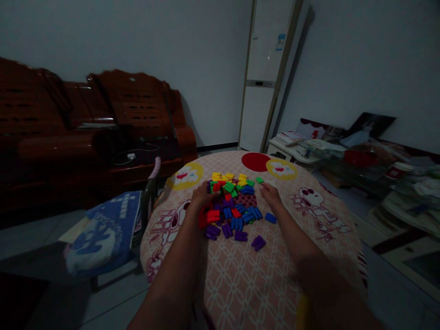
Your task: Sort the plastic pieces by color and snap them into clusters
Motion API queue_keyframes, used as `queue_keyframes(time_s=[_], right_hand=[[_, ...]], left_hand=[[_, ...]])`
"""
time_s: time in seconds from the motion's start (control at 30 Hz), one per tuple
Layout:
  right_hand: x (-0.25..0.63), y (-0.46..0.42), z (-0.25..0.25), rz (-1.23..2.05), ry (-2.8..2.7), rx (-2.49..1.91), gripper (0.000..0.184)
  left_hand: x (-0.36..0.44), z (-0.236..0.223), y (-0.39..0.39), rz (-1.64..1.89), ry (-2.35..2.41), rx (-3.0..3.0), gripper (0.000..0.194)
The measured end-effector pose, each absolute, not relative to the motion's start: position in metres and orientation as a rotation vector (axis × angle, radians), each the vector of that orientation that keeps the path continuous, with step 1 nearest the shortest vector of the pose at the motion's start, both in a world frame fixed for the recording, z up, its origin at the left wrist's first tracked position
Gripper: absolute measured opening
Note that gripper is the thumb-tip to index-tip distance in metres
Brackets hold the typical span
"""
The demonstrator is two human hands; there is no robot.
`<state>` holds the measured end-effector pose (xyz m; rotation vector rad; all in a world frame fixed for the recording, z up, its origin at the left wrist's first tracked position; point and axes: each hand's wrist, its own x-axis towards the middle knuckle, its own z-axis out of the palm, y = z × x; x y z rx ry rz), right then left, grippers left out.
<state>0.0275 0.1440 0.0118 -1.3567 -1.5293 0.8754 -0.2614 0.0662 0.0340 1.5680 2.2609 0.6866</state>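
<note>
A pile of plastic toy building blocks in yellow, green, red, blue and purple lies on the round table. At the pile's left edge, my left hand (201, 196) is curved around red (216, 186), green and purple blocks, its thumb stretched along their near side. On the right, my right hand (271, 195) pinches a small green block (259, 180) at its fingertips, slightly apart from the pile. Nearer to me are loose purple blocks (258, 243), and a single blue block (271, 218) lies beside my right wrist.
A patterned cloth (237, 284) covers the table. To the left stands a chair with a blue cloth (110, 233), behind it a wooden sofa (137, 110). A cluttered glass table (360, 169) is on the right; a tall white cabinet-like unit (259, 101) stands at the back.
</note>
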Motion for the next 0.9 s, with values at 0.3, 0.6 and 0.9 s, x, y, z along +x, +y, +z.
queue_keyframes(time_s=[0.3, 0.6, 0.9], right_hand=[[-0.035, 0.112, 0.011, 0.960, -2.136, -0.914, 0.032], [0.030, 0.072, 0.053, 1.287, -1.951, -0.877, 0.028], [0.082, 0.124, 0.026, 0.910, -1.365, -1.159, 0.040]], left_hand=[[-0.211, 0.050, 0.120, 0.746, 1.885, 1.869, 0.060], [-0.135, 0.057, 0.107, 0.705, 1.400, 2.301, 0.053], [-0.098, 0.037, -0.017, 0.342, 1.321, 2.622, 0.059]])
